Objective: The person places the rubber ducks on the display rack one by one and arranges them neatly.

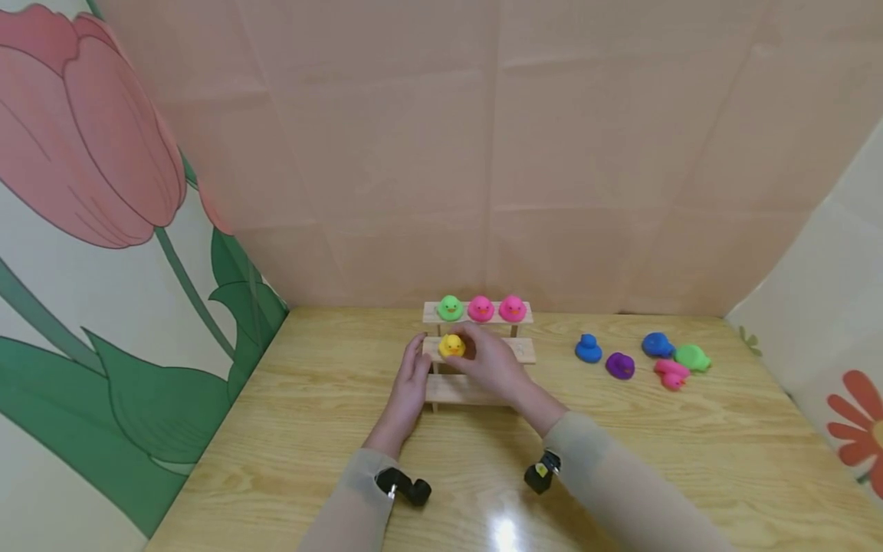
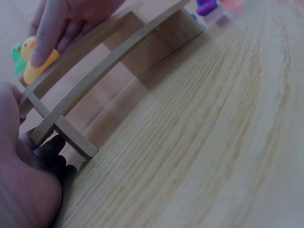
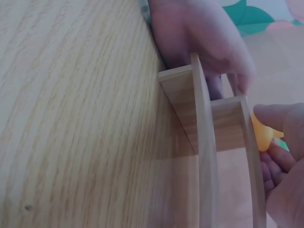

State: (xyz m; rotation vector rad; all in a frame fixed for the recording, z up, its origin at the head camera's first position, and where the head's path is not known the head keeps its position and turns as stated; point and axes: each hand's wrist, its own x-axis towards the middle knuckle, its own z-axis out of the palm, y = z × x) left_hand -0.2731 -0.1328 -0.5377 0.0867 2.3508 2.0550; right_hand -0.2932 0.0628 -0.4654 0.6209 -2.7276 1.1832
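Note:
A three-tier wooden display rack [image 1: 461, 389] stands on the table. On its middle tier sits a yellow rubber duck [image 1: 451, 346], facing forward. My right hand [image 1: 493, 360] pinches this duck between thumb and fingers, and the right wrist view shows the duck [image 3: 262, 134] partly covered by them. At the rack's left end is my left hand [image 1: 411, 383]; in the left wrist view its fingers curl round behind the rack's end. Along the top tier a green rubber duck [image 1: 451, 308] and two pink rubber ducks, one central [image 1: 480, 309] and one at right [image 1: 513, 309], sit in a row.
Right of the rack, loose rubber ducks lie on the wooden table [image 1: 310, 429]: a blue duck [image 1: 589, 349], a purple duck [image 1: 620, 366], another blue duck [image 1: 658, 345], a green duck [image 1: 692, 357] and a pink duck [image 1: 671, 374]. A pinkish backdrop [image 1: 386, 192] rises behind the table.

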